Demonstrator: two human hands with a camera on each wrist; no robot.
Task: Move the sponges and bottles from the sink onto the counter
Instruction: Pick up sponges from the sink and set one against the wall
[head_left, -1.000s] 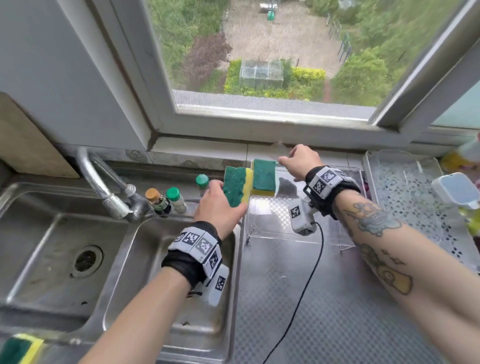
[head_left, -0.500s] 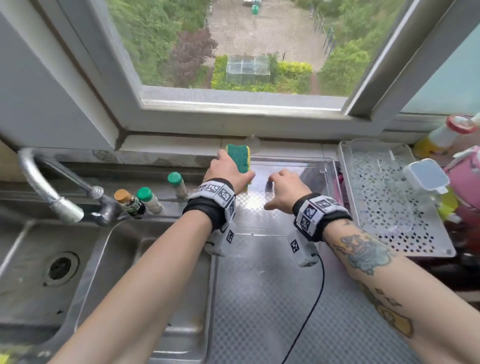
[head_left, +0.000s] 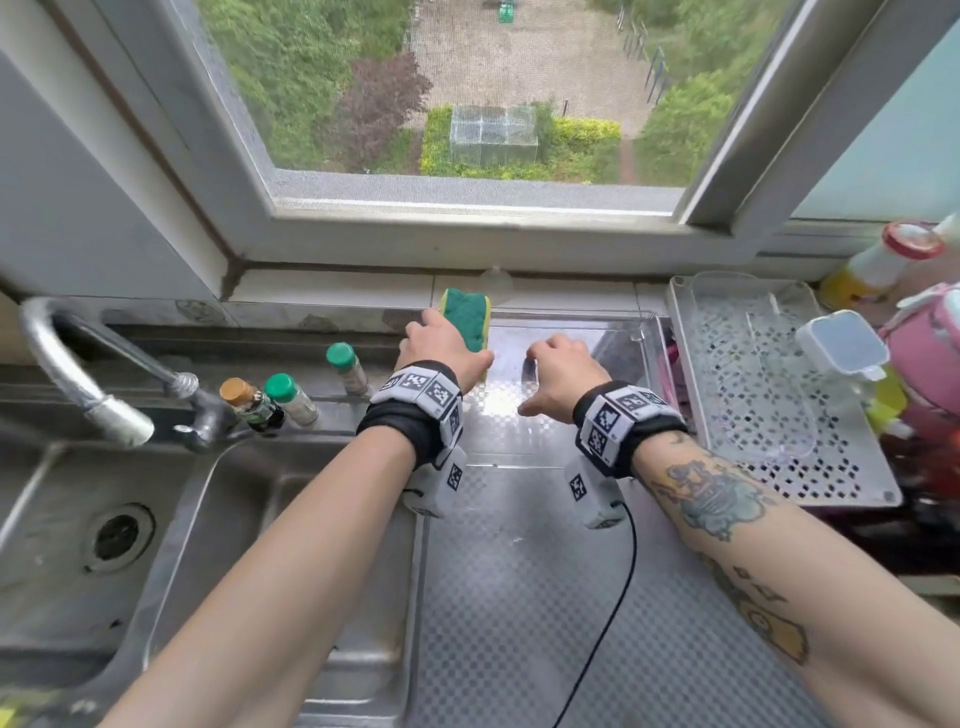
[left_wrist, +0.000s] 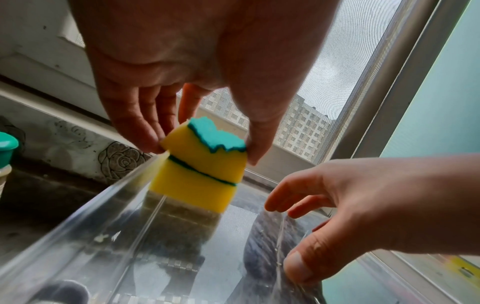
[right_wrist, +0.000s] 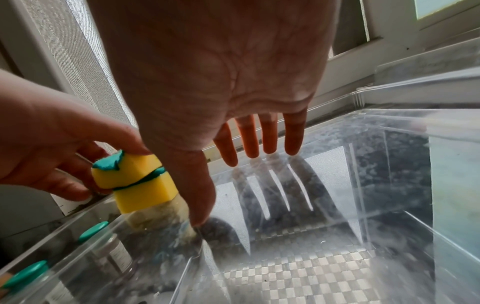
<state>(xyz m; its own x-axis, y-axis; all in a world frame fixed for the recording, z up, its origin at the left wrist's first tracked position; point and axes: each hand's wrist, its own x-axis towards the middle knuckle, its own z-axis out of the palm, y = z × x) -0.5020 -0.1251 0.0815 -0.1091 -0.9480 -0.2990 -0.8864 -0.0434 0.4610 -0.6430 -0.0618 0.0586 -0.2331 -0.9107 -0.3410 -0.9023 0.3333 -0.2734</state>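
Note:
Two yellow sponges (head_left: 467, 317) with green scouring faces stand on edge, pressed together, in the far left corner of a clear plastic tray (head_left: 597, 353) on the counter. My left hand (head_left: 447, 343) pinches the sponges (left_wrist: 205, 170) between thumb and fingers. My right hand (head_left: 558, 374) hovers over the tray (right_wrist: 337, 205) beside them, its fingers (right_wrist: 259, 139) straight and holding nothing. Three small bottles stand on the ledge behind the sink: one with a brown cap (head_left: 244, 400) and two with green caps (head_left: 291, 400) (head_left: 345, 366).
A curved faucet (head_left: 88, 384) reaches over the steel double sink (head_left: 260, 519) at left. Right of the clear tray lies a white perforated drain tray (head_left: 769, 415) with a lidded container (head_left: 841, 343). A black cable (head_left: 613, 597) crosses the patterned counter.
A second ago each hand was at its own sponge. Now both sponges stand together under my left hand, and my right hand has let go and drawn back, open.

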